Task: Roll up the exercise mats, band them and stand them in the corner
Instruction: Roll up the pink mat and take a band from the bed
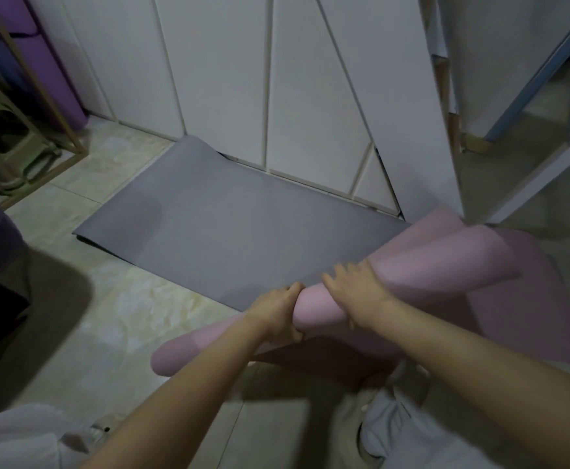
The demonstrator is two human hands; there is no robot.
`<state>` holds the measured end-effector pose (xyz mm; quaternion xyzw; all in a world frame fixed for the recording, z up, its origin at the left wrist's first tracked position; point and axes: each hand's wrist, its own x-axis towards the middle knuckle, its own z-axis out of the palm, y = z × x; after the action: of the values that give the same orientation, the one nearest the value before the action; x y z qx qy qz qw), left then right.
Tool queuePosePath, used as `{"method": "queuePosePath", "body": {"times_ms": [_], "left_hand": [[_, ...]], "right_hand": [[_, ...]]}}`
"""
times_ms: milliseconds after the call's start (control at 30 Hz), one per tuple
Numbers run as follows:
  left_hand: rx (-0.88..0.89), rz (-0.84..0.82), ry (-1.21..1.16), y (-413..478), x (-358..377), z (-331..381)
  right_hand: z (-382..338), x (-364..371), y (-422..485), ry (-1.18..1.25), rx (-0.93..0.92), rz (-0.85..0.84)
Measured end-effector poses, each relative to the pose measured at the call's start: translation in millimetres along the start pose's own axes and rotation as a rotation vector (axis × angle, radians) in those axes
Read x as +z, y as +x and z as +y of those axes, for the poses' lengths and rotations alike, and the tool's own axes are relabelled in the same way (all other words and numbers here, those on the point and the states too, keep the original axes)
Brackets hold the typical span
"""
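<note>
A person looks down at two bare forearms reaching from the bottom edge toward the centre of the frame. Both hands grip a partly rolled exercise mat, pink on its outer face (pixel 422 265), that runs diagonally from lower centre to the right side. The left hand (pixel 276 316) wraps around the roll from the near side, fingers curled shut around it. The right hand (pixel 356 294) lies just beside it on top of the roll, fingers spread and pressed down on the pink surface.

The unrolled part of the mat, a flat grey sheet (pixel 222 228), stretches from the hands toward the upper left and lies on pale marbled floor tiles (pixel 121 313). Its far edge touches the foot of a white panelled wall with thin slanted trim lines (pixel 229 72) that fills the top of the frame.

In the upper left corner a rolled purple mat (pixel 56 72) stands upright against the wall, beside a gold metal frame (pixel 39 96) and a green plastic stool (pixel 6 137). At the upper right a mirror with a white frame (pixel 530 106) leans near the wall.
</note>
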<state>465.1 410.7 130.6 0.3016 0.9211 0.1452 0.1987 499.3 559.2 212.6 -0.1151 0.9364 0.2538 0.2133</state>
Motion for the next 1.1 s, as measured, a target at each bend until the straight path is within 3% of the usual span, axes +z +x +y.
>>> {"method": "queuePosePath", "body": {"times_ms": [133, 333, 500, 767, 867, 933, 1033, 1100], "left_hand": [[0.026, 0.026, 0.099, 8.2, -11.8, 2.6], [0.038, 0.067, 0.09, 2.2, -11.1, 3.3], [-0.017, 0.206, 0.044, -9.7, -0.4, 2.0], [-0.078, 0.515, 0.273, -23.4, 2.8, -6.1], [-0.016, 0.583, 0.29, -18.0, -5.8, -15.9], [0.058, 0.554, 0.339, -12.1, -17.4, -24.8], [0.151, 0.363, 0.367, -4.2, -40.4, -30.8], [0.121, 0.229, 0.33, 1.8, -50.8, -30.3]], "right_hand": [[8.6, 11.9, -6.6, 0.122, 0.068, 0.115], [7.0, 14.3, -9.5, 0.195, 0.113, 0.153], [6.6, -1.4, -6.7, 0.184, 0.104, 0.162], [9.5, -22.6, 5.9, 0.327, 0.11, 0.208], [14.3, -21.8, 9.6, 0.456, 0.086, 0.198], [21.3, -20.2, 12.1, 0.562, 0.044, 0.155], [31.5, -19.6, 18.3, 0.678, -0.02, 0.035], [32.7, -19.2, 21.8, 0.629, -0.042, 0.033]]}}
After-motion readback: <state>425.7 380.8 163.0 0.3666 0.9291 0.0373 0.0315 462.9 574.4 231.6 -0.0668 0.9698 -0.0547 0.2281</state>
